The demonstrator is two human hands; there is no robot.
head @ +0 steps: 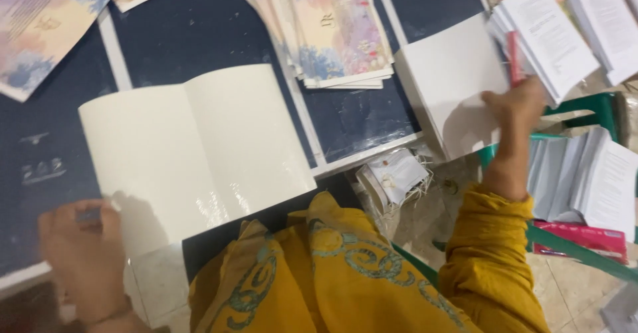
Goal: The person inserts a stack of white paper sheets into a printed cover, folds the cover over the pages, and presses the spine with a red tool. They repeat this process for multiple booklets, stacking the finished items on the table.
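Dark blue sheets (199,34) cover the floor under an open white folder (193,147).

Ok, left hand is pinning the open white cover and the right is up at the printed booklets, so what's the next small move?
Probably draw the right hand back toward the open white cover, bringing the booklet it is reaching into. The cover lies spread flat, inside up, with the left hand pressing its near corner. I can't tell whether the right hand's grip has closed yet.
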